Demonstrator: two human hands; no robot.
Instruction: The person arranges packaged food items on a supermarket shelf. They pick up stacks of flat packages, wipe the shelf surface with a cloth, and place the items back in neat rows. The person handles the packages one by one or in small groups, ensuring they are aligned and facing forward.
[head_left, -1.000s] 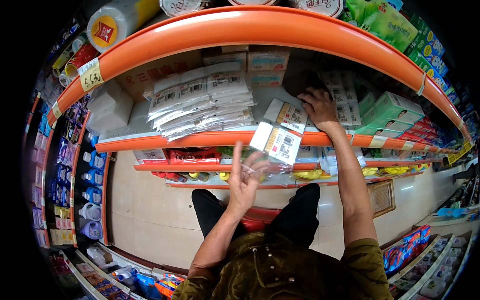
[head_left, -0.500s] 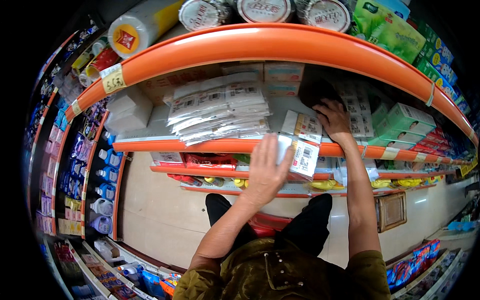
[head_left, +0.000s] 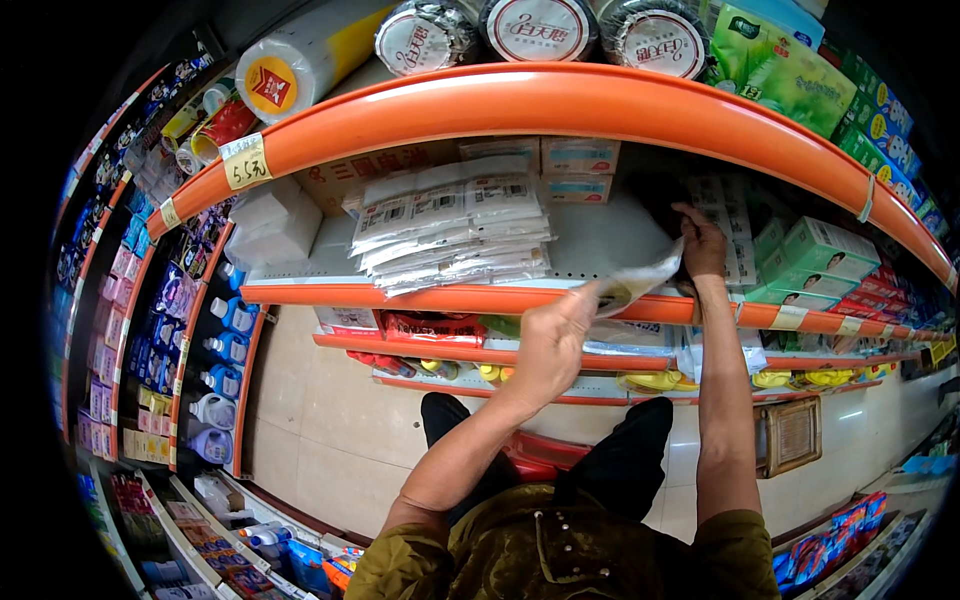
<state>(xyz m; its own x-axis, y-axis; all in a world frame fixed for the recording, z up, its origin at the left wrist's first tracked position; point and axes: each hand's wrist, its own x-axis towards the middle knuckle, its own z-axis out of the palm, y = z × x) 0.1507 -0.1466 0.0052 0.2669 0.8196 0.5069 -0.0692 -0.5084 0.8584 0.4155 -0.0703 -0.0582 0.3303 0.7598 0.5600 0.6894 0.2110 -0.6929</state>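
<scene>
A flat white packet [head_left: 648,277] in clear plastic is tilted up above the shelf's front edge, blurred by motion. My left hand [head_left: 556,342] has its fingers closed on the near-left end of it. The packet's far end reaches my right hand [head_left: 704,245], whose fingers are curled beside a dark, soft-looking thing [head_left: 655,192]. What these fingers grip is hidden. To the left lies a sloping stack of similar labelled packets [head_left: 455,225] on the grey shelf [head_left: 590,235]. More packets [head_left: 735,225] lie right of my right hand.
An orange shelf edge [head_left: 560,95] arches overhead, with wrapped rolls [head_left: 537,28] above it. Small boxes [head_left: 580,172] stand at the back, green boxes [head_left: 825,250] at the right, and white blocks [head_left: 275,225] at the left. A wooden-framed stool [head_left: 790,437] is on the floor.
The labelled packets at the shelf edge have left their place; one is now raised and tilted. My left hand has closed on it and shifted right. My right hand's fingers have curled.
</scene>
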